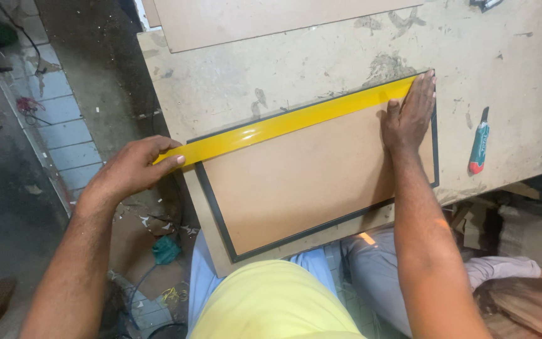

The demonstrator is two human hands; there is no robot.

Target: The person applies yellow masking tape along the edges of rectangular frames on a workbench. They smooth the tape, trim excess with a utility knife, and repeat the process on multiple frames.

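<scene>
A yellow shirt (271,301) is seen nearest the camera at the bottom edge, with pale trousers (371,276) showing below the worktop's near edge. Above it, a brown backing board (308,176) edged by a thin black frame (211,204) is laid flat on the worn, stained worktop (509,75), its near corner projecting past the worktop's edge. A long strip of yellow tape (283,123) is stretched along the far edge of the board, running from lower left to upper right. The tape's left end, which overhangs the corner of the frame, is pinched by the left hand (134,168), thumb on top and fingers curled closed beneath it. The right hand (411,113) is laid open and flat, fingers together and extended, and is pressed onto the tape's right end and the board near the far right corner of the frame. A utility knife (479,145) with a green and red handle is left on the worktop to the right of the frame, well apart from both hands. A second sheet of brown board (265,19) is placed at the far edge of the worktop. A tiled floor (64,125) with scraps is seen to the left, and another person's sleeve (503,270) is visible at the lower right.
</scene>
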